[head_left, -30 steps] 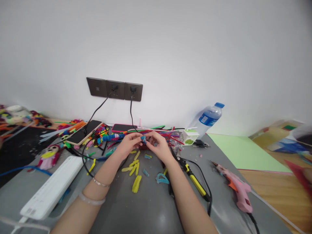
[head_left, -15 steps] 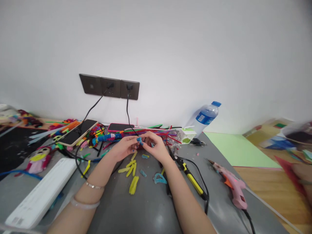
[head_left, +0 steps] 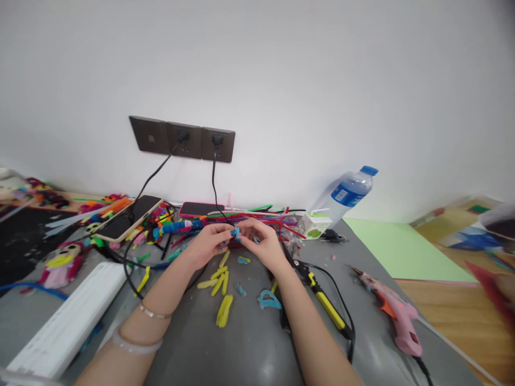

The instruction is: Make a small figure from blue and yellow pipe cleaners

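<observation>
My left hand (head_left: 209, 245) and my right hand (head_left: 260, 241) meet above the middle of the grey table. A small light blue piece (head_left: 237, 231) is pinched between the fingertips of both. Its exact shape is too small to tell. Below the hands lie several yellow fuzzy pieces (head_left: 219, 281), with a thicker yellow piece (head_left: 224, 311) nearer to me. A blue loop (head_left: 269, 299) rests beside my right forearm. Two little blue bits, one of them with yellow on it (head_left: 243, 260), lie between the yellow pieces and that forearm.
Pliers with yellow handles (head_left: 328, 308) and a pink glue gun (head_left: 396, 311) lie at the right. A bottle (head_left: 350, 193) leans on the wall behind a small box (head_left: 314, 225). Phones, cables, pipe cleaners, a doll (head_left: 62, 268) and a white power strip (head_left: 72, 321) fill the left.
The view has shifted slightly, so most table objects appear farther right. Both hands remain together at the small blue piece, which now shows more clearly between the fingertips.
</observation>
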Demonstrator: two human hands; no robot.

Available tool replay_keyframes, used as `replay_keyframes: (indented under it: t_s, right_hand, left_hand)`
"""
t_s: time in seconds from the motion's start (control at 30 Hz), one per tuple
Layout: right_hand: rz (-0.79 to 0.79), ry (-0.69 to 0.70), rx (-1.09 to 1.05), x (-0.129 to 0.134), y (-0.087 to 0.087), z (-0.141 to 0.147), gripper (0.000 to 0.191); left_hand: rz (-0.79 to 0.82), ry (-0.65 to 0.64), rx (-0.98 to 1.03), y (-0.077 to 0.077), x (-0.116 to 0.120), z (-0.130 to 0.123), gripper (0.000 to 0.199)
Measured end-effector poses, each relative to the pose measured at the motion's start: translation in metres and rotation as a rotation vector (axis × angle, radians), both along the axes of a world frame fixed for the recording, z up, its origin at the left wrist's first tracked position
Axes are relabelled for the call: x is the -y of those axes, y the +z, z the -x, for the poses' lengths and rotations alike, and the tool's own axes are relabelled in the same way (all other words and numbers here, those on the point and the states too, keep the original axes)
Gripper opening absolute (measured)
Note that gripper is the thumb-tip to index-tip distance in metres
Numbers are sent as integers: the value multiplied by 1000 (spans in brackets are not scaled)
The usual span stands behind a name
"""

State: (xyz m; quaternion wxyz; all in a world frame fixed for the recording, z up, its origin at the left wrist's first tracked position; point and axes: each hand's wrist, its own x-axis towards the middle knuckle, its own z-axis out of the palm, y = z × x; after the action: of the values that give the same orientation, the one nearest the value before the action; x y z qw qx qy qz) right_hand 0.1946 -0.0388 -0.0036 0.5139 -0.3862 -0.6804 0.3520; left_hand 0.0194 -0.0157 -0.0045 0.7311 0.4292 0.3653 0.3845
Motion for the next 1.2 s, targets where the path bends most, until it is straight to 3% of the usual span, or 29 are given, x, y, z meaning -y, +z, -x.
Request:
replay_keyframes:
  t_s: [0.6, 0.77, 0.87, 1.0, 1.1, 1.17, 1.2]
  right_hand:
    - [-26, 23, 10, -1, -2, -1, 18]
    - [-35, 11, -6, 2, -1, -3, 29]
    - [-51, -55, -69, 7, 14, -8, 30]
    - [-71, -234, -70, 28, 58, -29, 24]
    - [24, -330, 117, 64, 91, -62, 25]
    - [119, -501, 227, 99, 96, -94, 28]
    - [148, -664, 259, 118, 91, -111, 28]
  left_hand:
    - [-128, 12, -58, -1, 1, 0, 29]
    - [-119, 58, -47, 6, 2, -3, 31]
    - [-122, 82, -41, 8, 2, -3, 33]
    - [-117, 102, -29, 7, 2, -1, 34]
    - [-132, 111, -3, 7, 1, 0, 33]
    - [-131, 129, 28, 8, 1, 0, 34]
    - [-126, 136, 43, 8, 0, 0, 34]
